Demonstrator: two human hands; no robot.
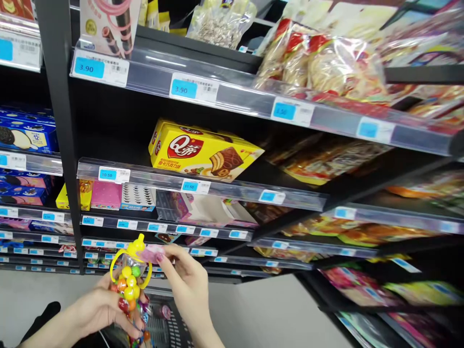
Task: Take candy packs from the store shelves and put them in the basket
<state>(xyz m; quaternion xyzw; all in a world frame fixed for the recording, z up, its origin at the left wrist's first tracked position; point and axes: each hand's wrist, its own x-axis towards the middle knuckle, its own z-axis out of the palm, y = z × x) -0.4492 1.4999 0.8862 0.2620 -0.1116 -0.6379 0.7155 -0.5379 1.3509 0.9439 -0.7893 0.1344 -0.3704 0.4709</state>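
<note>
Candy bottle [129, 289], held up before the shelves [150, 180] | left hand [94, 309]: fingers clamped round its lower body | yellow cap [135, 246], pink piece [152, 252] against it | right hand [190, 280]: fingers pinched on that piece; step looks like handling it; next move calls for a steady left grip

Candy bottle [137, 267]: clear, shiny plastic; round candies [129, 293] inside look smooth and glossy. Bottle's cap [136, 246] and loop handles: smooth yellow plastic. Pink tag [152, 253]: thin, paper or film, cannot tell which. Yellow box [206, 152]: glossy printed cardboard. Shelf upright [60, 96]: matt black, smooth. Label strip [148, 77]: clear, reflective plastic. Snack bags [344, 67]: crinkled, shiny film. Basket [159, 328]: slotted grey plastic. Floor [261, 309]: smooth, dull.
</note>
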